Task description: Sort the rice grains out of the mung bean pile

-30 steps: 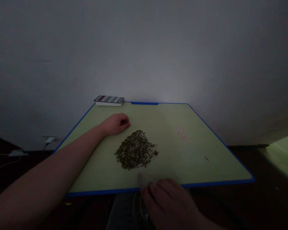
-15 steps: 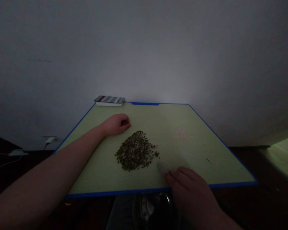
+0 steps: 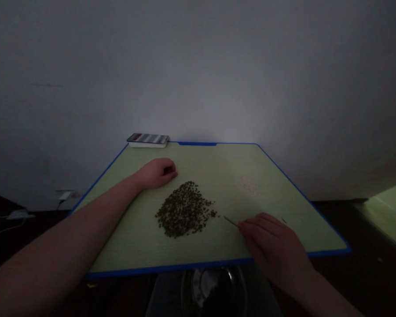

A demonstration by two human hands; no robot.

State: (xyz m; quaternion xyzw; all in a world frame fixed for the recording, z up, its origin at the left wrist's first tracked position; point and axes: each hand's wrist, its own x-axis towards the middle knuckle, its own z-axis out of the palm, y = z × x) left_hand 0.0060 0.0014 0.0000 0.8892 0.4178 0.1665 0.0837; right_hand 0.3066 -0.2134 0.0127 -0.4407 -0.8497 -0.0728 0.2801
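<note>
My right hand [image 3: 277, 246] pinches a pair of thin metal tweezers [image 3: 231, 221] near the table's front edge. The tips are pressed together, pointing left, just short of a few stray grains. Left of them lies a pile of small dark green-brown grains [image 3: 183, 211] with paler bits among them. My left hand [image 3: 158, 172] rests on the table behind the pile, fingers curled inward, with nothing visible in them. To the right is a thin scatter of pale pinkish grains [image 3: 249, 186]. Whether the tweezers hold a grain is too small to tell.
The pale table [image 3: 211, 165] has a blue rim and stands against a wall. A phone [image 3: 148, 138] lies on a white box [image 3: 147, 144] at the back left. A short dark sliver [image 3: 284, 220] lies beyond my right hand. Below the front edge is a shiny metal bowl [image 3: 198, 286].
My right hand has shifted right and slightly up with the tweezers. Their prongs, spread before, are now together. The left hand stays resting in place; the view has shifted a little.
</note>
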